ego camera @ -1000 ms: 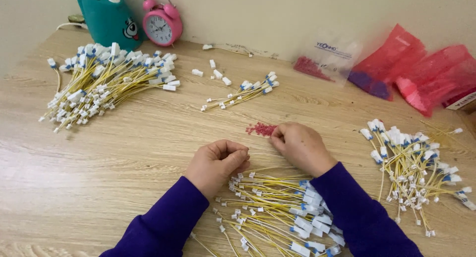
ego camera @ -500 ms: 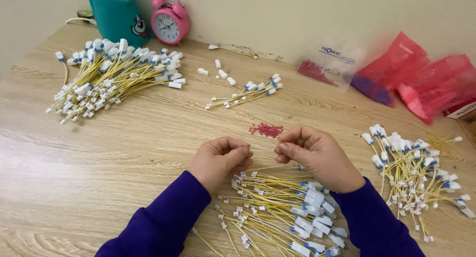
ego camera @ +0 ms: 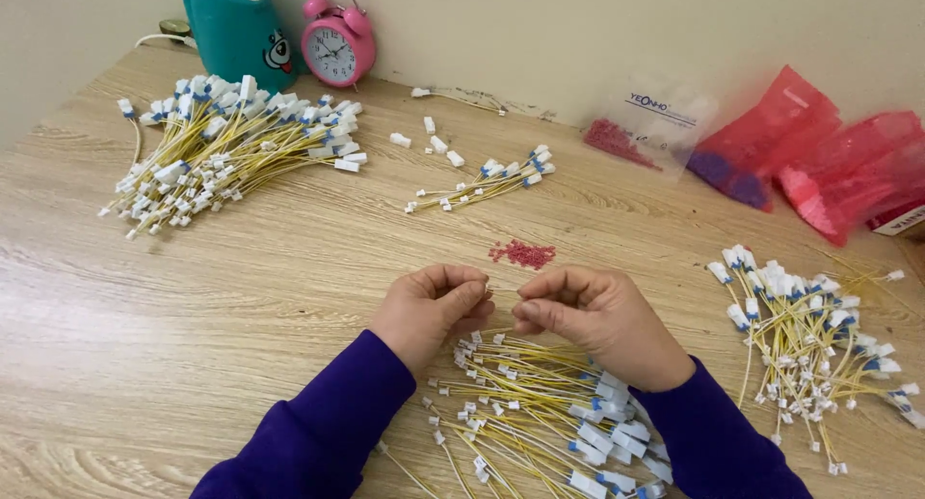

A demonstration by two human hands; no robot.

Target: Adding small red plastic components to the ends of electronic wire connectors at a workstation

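The wooden counter (ego camera: 241, 297) fills the view, with a pale wall along its far edge. On the far left lies the biggest wire pile (ego camera: 222, 147) — yellow leads with white and blue plugs, fanned out just near a teal holder (ego camera: 236, 27) and a pink clock (ego camera: 337, 41). At the far right, red bags (ego camera: 829, 162) lie against the wall, with a clear bag (ego camera: 650, 123) of red bits just left of them. A second wire pile (ego camera: 809, 340) spreads on the right, and a third, the near pile (ego camera: 544, 417), lies close to the viewer, partly under the purple sleeves (ego camera: 318, 432). A small bundle (ego camera: 482, 186) sits far of centre, with a few loose white plugs (ego camera: 429, 138) beside it. The left hand (ego camera: 434, 311) and right hand (ego camera: 588, 316) hover close together just above the near pile, both curled with fingertips pinched — what they pinch is too small to tell, perhaps a thin wire end between them. Just beyond the hands, a little heap of red beads (ego camera: 523, 254) rests on the counter, apart from both.
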